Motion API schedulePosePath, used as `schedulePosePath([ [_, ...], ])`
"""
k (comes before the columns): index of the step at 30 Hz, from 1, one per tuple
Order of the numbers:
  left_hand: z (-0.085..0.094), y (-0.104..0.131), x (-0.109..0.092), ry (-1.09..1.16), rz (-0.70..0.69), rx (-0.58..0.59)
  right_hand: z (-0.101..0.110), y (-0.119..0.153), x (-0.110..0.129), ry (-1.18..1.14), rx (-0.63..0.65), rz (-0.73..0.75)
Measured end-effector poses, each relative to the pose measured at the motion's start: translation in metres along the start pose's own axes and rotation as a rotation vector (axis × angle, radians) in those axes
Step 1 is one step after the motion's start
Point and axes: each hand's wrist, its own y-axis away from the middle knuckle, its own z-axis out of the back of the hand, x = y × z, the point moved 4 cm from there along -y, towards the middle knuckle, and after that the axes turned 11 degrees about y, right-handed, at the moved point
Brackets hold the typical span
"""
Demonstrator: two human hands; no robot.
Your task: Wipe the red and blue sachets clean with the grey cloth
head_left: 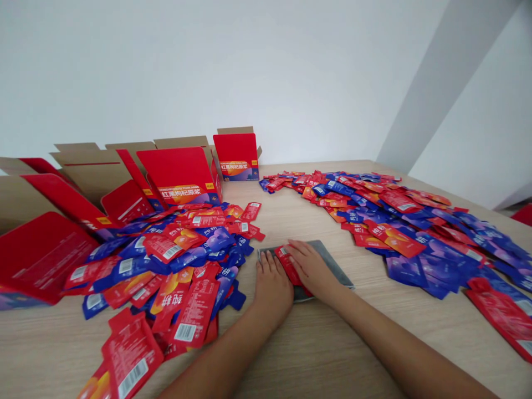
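Note:
A grey cloth [332,267] lies flat on the table in front of me, with a red sachet [288,266] on it. My left hand [272,282] rests flat on the cloth at the sachet's left side, fingers pointing forward. Across the right side of the same sachet lies my right hand [310,270], palm down with its fingers stretched out, covering part of it. Neither hand is closed around anything.
A heap of red and blue sachets [195,299] spreads to the left. A longer pile [399,238] curves along the right. Open red boxes [178,174] stand at the back left, and another box [236,155] stands near the wall.

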Motion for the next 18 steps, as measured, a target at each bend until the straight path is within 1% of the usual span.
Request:
schedulePosePath([
  [2, 0.001, 0.0, 0.0, -0.003, -0.01, 0.008, -0.01, 0.0, 0.006, 0.061, 0.092, 0.051],
  [5, 0.001, 0.0, 0.001, -0.004, 0.001, 0.032, -0.01, 0.002, 0.009, 0.138, 0.146, 0.075],
  [7, 0.001, 0.0, 0.001, 0.005, 0.015, 0.035, -0.006, 0.003, 0.004, 0.181, 0.15, 0.046],
  [9, 0.001, 0.0, 0.001, 0.018, 0.018, 0.028, -0.003, 0.006, -0.007, 0.231, 0.14, -0.02],
  [12, 0.002, 0.0, 0.001, 0.031, 0.016, 0.023, 0.0, 0.009, -0.023, 0.273, 0.093, -0.089],
  [15, 0.002, 0.0, 0.002, 0.034, 0.019, 0.011, 0.002, 0.01, -0.034, 0.198, 0.033, -0.087],
  [18, 0.002, 0.001, 0.003, 0.041, 0.009, -0.012, 0.003, 0.008, -0.048, 0.001, 0.021, -0.167],
])
